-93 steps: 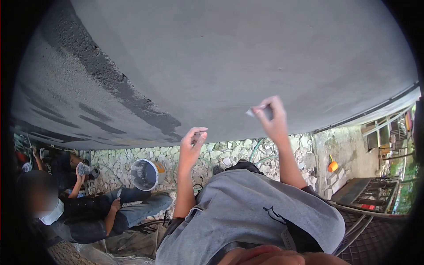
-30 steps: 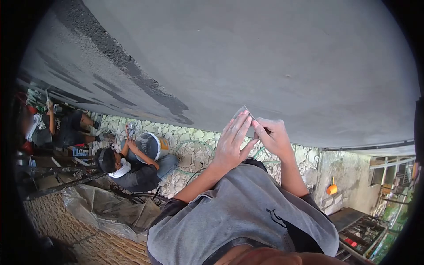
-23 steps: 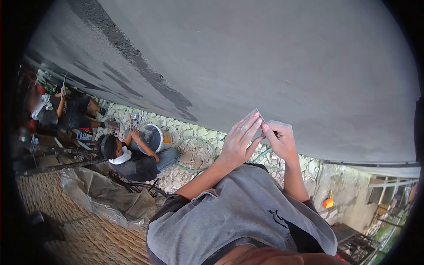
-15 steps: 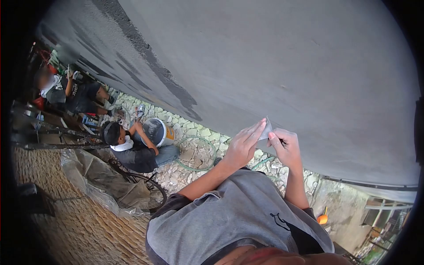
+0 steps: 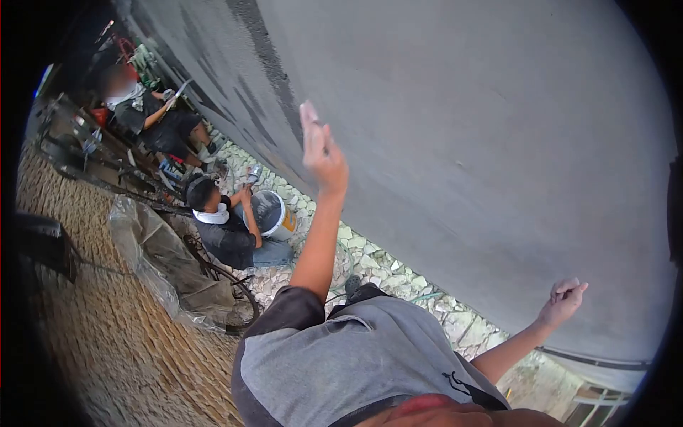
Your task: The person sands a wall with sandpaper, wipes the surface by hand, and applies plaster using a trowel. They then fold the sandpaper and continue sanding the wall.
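Note:
I look down along a tall grey plastered wall (image 5: 462,107) from high up. My left hand (image 5: 321,153) is raised in front of the wall, fingers together and pointing up; it is blurred, and I cannot tell whether the small pale sheet is in it. My right hand (image 5: 564,301) is held out low to the right near the wall, its fingers curled in with nothing visible inside. My grey shirt (image 5: 356,370) fills the bottom of the view.
Far below, a person in dark clothes (image 5: 220,228) crouches by a white bucket (image 5: 274,213) on white stones. Another person (image 5: 146,114) sits farther left by scaffold bars (image 5: 85,156). A plastic sheet (image 5: 167,263) lies on the ground. A darker rough strip (image 5: 267,64) runs along the wall.
My hands were together on a small pale sheet at chest height. They have parted: the left went up along the wall, the right dropped out to the right. The view swung left.

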`<state>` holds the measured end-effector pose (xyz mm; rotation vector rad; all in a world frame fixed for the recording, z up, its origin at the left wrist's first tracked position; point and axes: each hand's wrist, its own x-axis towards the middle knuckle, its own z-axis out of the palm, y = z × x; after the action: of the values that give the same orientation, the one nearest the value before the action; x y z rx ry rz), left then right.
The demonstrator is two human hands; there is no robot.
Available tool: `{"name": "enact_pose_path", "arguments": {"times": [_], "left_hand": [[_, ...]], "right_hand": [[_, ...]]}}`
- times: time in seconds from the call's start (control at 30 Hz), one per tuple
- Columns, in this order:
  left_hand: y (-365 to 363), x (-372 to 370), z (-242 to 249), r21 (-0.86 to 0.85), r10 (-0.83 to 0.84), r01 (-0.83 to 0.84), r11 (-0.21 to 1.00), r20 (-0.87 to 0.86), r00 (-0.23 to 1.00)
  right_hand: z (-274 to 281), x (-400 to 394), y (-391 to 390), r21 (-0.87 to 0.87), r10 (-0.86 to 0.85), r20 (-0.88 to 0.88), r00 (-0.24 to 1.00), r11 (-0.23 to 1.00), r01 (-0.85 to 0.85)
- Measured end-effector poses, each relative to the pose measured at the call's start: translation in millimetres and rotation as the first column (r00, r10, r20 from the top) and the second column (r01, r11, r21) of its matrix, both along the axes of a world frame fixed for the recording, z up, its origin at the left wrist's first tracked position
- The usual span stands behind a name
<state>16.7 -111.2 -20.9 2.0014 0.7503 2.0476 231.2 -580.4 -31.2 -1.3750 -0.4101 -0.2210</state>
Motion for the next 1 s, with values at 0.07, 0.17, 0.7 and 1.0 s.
{"name": "enact_pose_path", "arguments": {"times": [0.07, 0.17, 0.7, 1.0], "left_hand": [[11.6, 22.2, 1.1, 0.058, -0.016, 0.022, 0.998, -0.098, 0.995], [16.2, 59.7, -25.3, 0.112, -0.025, 0.045, 0.993, -0.177, 0.984], [-13.7, 50.8, -0.5, -0.290, 0.031, -0.246, 0.925, -0.586, 0.810], [-28.6, 54.1, 14.2, -0.270, -0.279, 0.244, 0.932, -0.100, 0.955]], "right_hand": [[-15.0, 22.5, -14.6, -0.045, -0.055, -0.008, 0.998, 0.998, 0.054], [-46.5, 48.9, -27.1, 0.165, 0.006, 0.008, 1.000, 0.986, -0.007], [-33.6, 40.9, -29.9, 0.078, -0.030, -0.076, 0.997, 0.996, 0.036], [-36.7, 42.6, -33.7, 0.070, -0.030, -0.097, 0.995, 0.997, 0.037]]}}
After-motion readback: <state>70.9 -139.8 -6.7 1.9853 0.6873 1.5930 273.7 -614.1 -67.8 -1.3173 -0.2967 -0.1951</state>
